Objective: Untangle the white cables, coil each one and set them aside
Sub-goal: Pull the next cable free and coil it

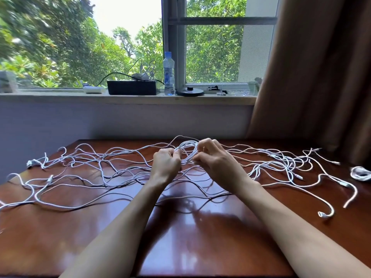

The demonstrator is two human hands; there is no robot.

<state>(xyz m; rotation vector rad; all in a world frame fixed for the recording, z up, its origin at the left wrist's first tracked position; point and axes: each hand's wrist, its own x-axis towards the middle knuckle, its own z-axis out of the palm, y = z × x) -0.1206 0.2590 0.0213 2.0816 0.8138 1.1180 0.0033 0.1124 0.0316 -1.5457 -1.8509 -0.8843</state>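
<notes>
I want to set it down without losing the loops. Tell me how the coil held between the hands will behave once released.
The coil will probably spring looser: its loops are only pinched by the left hand and right hand, with nothing visibly tying them. It looks thin and floppy, so it should flatten on the table. It is likely light, and a trailing strand may drag it.

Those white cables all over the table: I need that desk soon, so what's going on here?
A person is sorting them out by hand. The left hand and right hand together hold a partly wound coil above the wooden table, midway along its far side. Most of the loose white cables lie spread and crossing across the tabletop. One finished coil sits set aside at the far right edge. So the job looks far from done.
</notes>
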